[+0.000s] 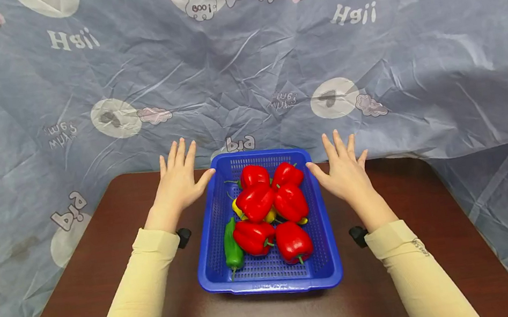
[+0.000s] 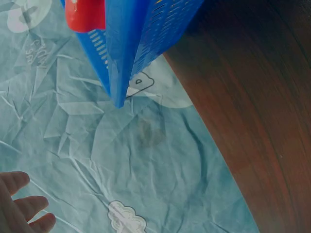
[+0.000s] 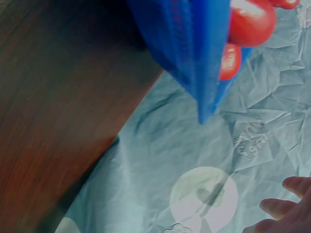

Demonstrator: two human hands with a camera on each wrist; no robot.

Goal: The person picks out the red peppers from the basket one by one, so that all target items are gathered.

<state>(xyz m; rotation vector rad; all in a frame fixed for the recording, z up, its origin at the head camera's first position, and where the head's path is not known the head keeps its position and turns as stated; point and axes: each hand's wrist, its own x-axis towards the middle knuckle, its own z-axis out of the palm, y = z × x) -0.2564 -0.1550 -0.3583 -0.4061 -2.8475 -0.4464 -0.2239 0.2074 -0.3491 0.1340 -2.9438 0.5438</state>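
Note:
A blue plastic basket (image 1: 205, 252) with slotted walls stands on the table between the two hands. Several red bell peppers (image 1: 255, 202) lie inside it, and a long green pepper (image 1: 233, 248) rests along its left side. Yellow pieces, possibly peppers (image 1: 238, 209), show mostly hidden under the red ones. My left hand (image 1: 176, 186) is spread beside the basket's far left edge, its thumb close to the rim. Fingers spread, my right hand (image 1: 345, 171) hovers by the far right edge. Neither hand holds anything; whether the thumbs touch the rim, I cannot tell.
The dark brown wooden table (image 1: 118, 264) extends to both sides and in front of the basket. A grey-blue printed cloth (image 1: 240, 57) hangs behind the table and down both its sides. Black wrist devices (image 1: 358, 236) sit at the cuffs of the cream sleeves.

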